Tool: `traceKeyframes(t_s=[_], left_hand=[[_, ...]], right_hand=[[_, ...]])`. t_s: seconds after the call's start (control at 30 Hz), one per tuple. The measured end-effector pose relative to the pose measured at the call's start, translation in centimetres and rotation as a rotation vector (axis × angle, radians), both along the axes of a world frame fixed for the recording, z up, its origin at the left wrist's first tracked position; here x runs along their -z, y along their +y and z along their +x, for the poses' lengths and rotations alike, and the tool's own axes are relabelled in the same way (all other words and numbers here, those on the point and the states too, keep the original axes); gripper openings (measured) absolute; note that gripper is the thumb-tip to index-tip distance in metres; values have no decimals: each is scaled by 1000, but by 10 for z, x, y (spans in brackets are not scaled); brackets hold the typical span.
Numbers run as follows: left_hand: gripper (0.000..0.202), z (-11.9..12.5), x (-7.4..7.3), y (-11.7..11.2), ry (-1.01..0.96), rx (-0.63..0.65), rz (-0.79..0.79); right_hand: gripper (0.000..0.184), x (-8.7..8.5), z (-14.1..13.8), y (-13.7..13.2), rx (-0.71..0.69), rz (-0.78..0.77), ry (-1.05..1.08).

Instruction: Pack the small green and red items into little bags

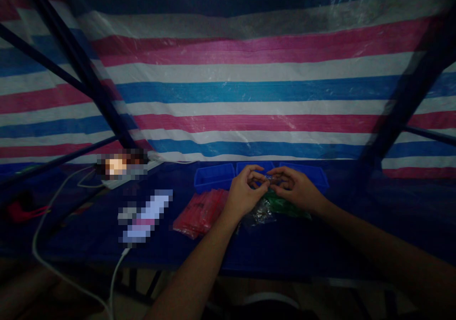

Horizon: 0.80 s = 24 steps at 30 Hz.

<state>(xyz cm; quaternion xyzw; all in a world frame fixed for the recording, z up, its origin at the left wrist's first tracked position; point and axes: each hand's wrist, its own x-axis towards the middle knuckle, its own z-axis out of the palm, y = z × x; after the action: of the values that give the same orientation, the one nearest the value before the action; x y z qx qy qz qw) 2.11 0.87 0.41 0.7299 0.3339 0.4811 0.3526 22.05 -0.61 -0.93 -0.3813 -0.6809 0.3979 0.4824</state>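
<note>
Right at the middle of the dial, pinched up off the worktop [274,256], I can see a bit of clear plastic [270,179], too small and dim for me to make out its contents. The left hand [245,188] has it from the nine o'clock side and the right hand [298,188] from three o'clock, the fingers of both drawn in narrow with their tips meeting at the plastic. Just below, at six o'clock, lies a heap of clear bags [261,214], shiny and crumpled, and towards four or five o'clock some green bags [285,205] lie partly hidden by the right hand. Round at eight o'clock, beside the left forearm, a spread of red bags [203,211] overlaps in a loose pile. Behind the hands three blue trays stand in a row: the left tray [214,177] at nine o'clock, the middle tray [254,166] near eleven, the right tray [315,175] at three. Farther off, between eight and nine, a pale oblong thing [147,218] is blurred out, with a white cable [116,268] running from its near end. A white power strip [155,166] sits between nine and ten, also partly blurred. At twelve hangs a striped sheet [249,89], with dark blue posts slanting at ten and two.
</note>
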Motion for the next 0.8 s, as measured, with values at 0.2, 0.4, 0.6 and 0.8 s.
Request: traceKeyframes(t_s=[0.2,0.4,0.6,0.8], left_hand=[[39,5,-1,-4,-6,78,-20],[41,5,-7,-14,114,104,95],[40,5,-12,-14,101,55,123],[37,12,-10,-13,69,14,124]], right_hand=[[33,-3,-3,-4,-30,-2,34],[32,-4,-3,-4,-73,-30,18],[40,-8,4,0,-45,-31,140],[40,-11,7,3,5,-74,215]])
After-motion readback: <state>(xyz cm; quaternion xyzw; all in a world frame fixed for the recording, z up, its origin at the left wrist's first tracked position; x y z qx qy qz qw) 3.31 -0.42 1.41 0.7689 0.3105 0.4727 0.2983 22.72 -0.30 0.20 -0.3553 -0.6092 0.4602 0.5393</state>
